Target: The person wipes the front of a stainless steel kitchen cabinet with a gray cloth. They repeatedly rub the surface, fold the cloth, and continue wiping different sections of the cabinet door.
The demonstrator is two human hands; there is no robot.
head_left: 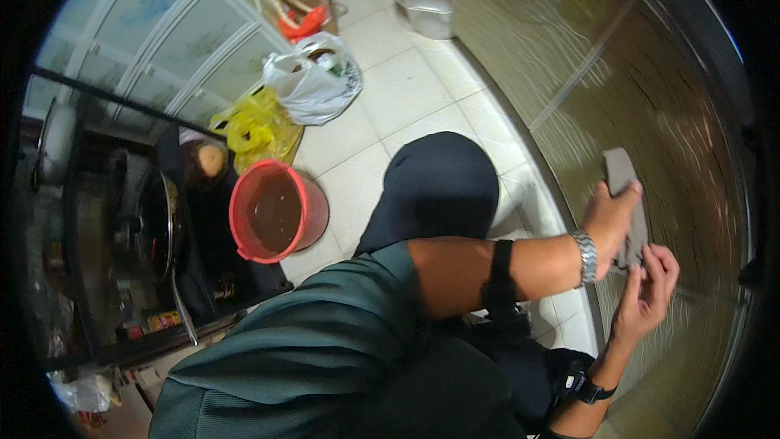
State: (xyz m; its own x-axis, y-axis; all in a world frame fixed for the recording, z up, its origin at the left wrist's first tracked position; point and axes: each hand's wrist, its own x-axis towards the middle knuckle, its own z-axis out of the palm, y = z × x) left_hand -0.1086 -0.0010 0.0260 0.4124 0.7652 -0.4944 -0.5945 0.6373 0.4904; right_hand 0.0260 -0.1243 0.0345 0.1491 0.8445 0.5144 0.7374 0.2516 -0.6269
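A grey folded cloth (620, 169) is held upright in front of a brownish, wavy-textured glass panel (682, 171) at the right. My left hand (611, 223), with a metal-band watch on its wrist, is wrapped round the cloth's middle. Just below, my right hand (647, 297) has its thumb and fingertips at the cloth's lower end, seemingly pinching its edge; a black band circles that wrist. Whether the cloth presses on the glass I cannot tell.
On the tiled floor (406, 81) at left stands a red bucket (313, 211) of murky brown water. Beyond it lie a yellow bag (260, 126) and a white bag (317, 85). A lined bin (426, 12) stands at the back. Dark shelving (122, 349) with a pan fills the left.
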